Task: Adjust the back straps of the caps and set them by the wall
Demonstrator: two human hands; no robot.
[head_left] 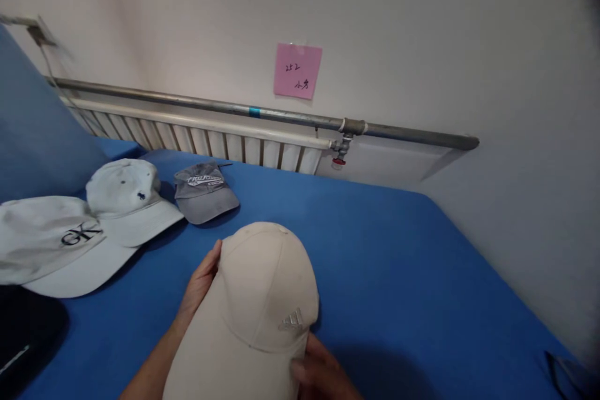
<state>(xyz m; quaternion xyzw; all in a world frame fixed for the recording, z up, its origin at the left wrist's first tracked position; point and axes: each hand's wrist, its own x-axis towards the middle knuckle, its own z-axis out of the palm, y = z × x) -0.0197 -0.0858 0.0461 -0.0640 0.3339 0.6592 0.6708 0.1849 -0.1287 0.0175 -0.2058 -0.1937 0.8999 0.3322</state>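
A cream cap (265,281) held over the blue bench (398,262)

You have the cream cap up in front of you, its smooth, matte crown domed and seamed into panels, its broad brim curving toward you. A striped triangular emblem, apparently stitched, shows near the brim's right side. Your left hand (201,287) reaches up along the cap's left side and clasps its edge; most of its fingers are hidden behind the fabric. Your right hand (323,369), slightly blurred, comes in low on the right and pinches the edge where crown meets brim, thumb in front.

To your left on the bench sit a white cap (40,231) with dark lettering, a pale, rounded cap (124,190) with a small emblem, and, farther back, a grey cap (206,197) with a worn-looking brim and raised script.
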